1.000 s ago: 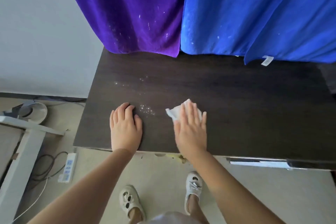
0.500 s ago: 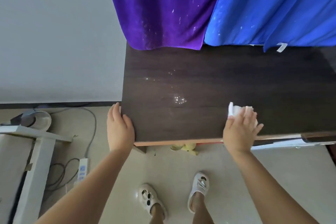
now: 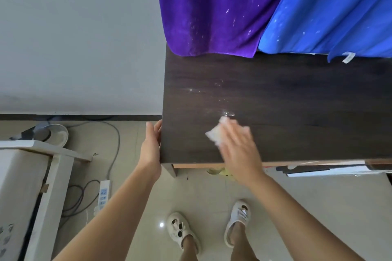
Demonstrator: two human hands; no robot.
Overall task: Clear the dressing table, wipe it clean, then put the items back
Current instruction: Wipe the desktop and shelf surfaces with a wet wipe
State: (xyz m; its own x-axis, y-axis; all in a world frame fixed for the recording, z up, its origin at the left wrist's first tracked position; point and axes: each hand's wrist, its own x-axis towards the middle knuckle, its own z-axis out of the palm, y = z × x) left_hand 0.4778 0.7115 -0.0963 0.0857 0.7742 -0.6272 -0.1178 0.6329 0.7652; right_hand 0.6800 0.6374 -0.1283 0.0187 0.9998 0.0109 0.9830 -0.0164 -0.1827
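Note:
The dark wooden dressing table (image 3: 297,101) fills the right half of the view, with nothing standing on it. Small shiny droplets (image 3: 227,112) speckle its left part. My right hand (image 3: 239,146) presses a white wipe (image 3: 215,133) flat on the tabletop near the front left, just below the droplets; the hand is motion-blurred. My left hand (image 3: 151,146) rests against the table's left edge, fingers flat along the side.
A purple cloth (image 3: 212,10) and a blue cloth (image 3: 328,10) hang over the table's back edge. On the floor at the left lie a power strip (image 3: 103,194) with cables, a white furniture frame (image 3: 42,176) and a round fan base (image 3: 53,133). My slippered feet stand below.
My right hand has swept the wipe leftward from the table's front right to near the droplets. The view has shifted left. My left hand stays at the table's left edge.

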